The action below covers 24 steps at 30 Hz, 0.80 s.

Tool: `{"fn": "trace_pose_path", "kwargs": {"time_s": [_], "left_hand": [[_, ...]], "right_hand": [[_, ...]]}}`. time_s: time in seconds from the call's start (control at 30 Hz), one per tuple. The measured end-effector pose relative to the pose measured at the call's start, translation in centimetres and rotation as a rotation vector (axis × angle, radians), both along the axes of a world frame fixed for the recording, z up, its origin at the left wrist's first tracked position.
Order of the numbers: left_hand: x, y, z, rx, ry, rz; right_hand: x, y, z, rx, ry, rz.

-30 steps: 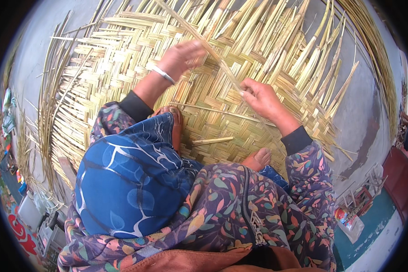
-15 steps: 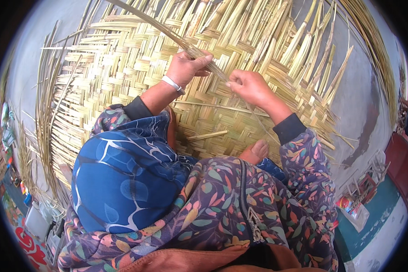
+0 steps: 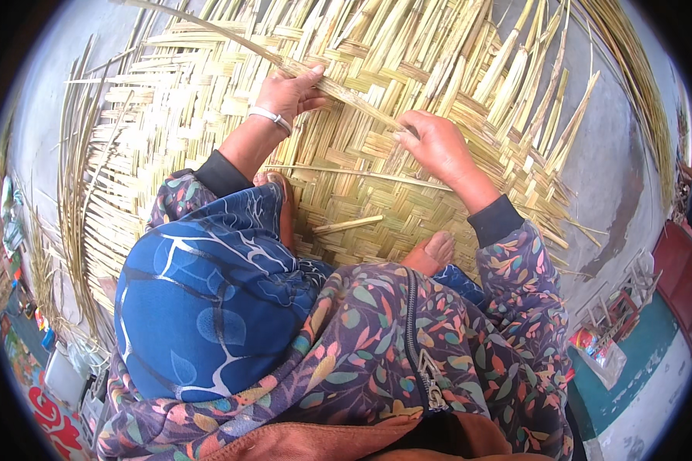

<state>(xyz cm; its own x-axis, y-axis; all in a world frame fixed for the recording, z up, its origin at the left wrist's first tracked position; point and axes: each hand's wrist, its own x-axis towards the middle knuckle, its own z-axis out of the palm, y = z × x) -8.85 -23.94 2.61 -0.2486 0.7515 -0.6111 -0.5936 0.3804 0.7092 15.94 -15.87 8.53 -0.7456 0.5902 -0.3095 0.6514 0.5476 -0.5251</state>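
A long flattened reed strip (image 3: 359, 105) slants down from the upper left, held above a woven reed mat (image 3: 377, 203). My left hand (image 3: 283, 98), with a pale band at the wrist, grips it partway along, thumb on top and the other fingers partly curled beneath. At the strip's lower right end, my right hand (image 3: 440, 147) pinches it between thumb and fingers. Below my hands, a thin loose strip (image 3: 369, 175) lies across the weave. A short cut piece (image 3: 348, 224) rests closer to me, between my bare feet (image 3: 432, 253).
Unwoven reed ends (image 3: 550, 115) fan out along the mat's far and right edges. Long loose reeds (image 3: 77, 184) lie at the left, and a bundle of reeds (image 3: 630, 77) at the far right. Grey floor (image 3: 592, 192) surrounds the mat. A small rack (image 3: 619, 307) stands at lower right.
My left hand has slid left and away from me with the strip. My right hand has shifted slightly right, widening the gap between them. The thin tail below my right hand no longer shows.
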Motion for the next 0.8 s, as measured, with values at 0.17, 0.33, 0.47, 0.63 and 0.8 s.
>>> {"fn": "trace_pose_path", "kwargs": {"time_s": [0.17, 0.33, 0.47, 0.63, 0.8], "left_hand": [[0.0, -0.3, -0.4, 0.004, -0.106, 0.026], [1.4, -0.1, 1.6, 0.033, -0.185, 0.027], [2.6, -0.3, 1.4, -0.009, -0.152, -0.046], [2.6, -0.5, 0.9, 0.012, -0.135, -0.033], [2.9, -0.7, 1.5, -0.047, -0.185, -0.155]], "right_hand": [[-0.1, 0.8, 0.1, -0.258, 0.010, -0.097], [0.5, 1.3, -0.5, -0.747, 0.037, -0.285], [0.0, 0.3, -0.3, -0.938, 0.053, -0.319], [-0.3, 0.3, -0.1, -1.105, 0.102, -0.297], [0.2, 0.1, -1.0, -1.262, 0.111, -0.312]]}}
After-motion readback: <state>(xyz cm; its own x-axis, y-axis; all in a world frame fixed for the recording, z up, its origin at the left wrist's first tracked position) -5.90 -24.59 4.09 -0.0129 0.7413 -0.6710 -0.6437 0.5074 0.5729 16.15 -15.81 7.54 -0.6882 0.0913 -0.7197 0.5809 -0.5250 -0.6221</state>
